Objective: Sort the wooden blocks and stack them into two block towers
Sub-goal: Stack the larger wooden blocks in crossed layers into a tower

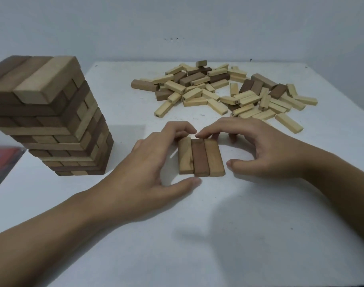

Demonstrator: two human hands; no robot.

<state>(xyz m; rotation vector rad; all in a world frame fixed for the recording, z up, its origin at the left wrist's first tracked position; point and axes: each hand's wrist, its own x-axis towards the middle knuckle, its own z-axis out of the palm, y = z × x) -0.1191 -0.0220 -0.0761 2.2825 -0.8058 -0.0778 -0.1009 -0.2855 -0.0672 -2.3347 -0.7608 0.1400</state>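
- Both hands frame a row of three blocks (201,157) on the white tabletop (218,235), fingers spread and curled, gripping nothing.
- Left hand (154,162) touches the row's left side and far end; a finished tower (50,117) stands well left.
- Each block's long axis runs away from the person, sides touching.
- Right hand (257,148) brackets the right side, equally near.
- Loose blocks (224,92) lie beyond, likely the next source.

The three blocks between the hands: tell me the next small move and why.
Probably squeeze them flush first. The three blocks lie side by side on the table, but the dark middle one juts slightly nearer than its lighter neighbours. The left hand and right hand already bracket the row, fingertips at its far ends. An even base layer should suit a second tower beside the finished tower.
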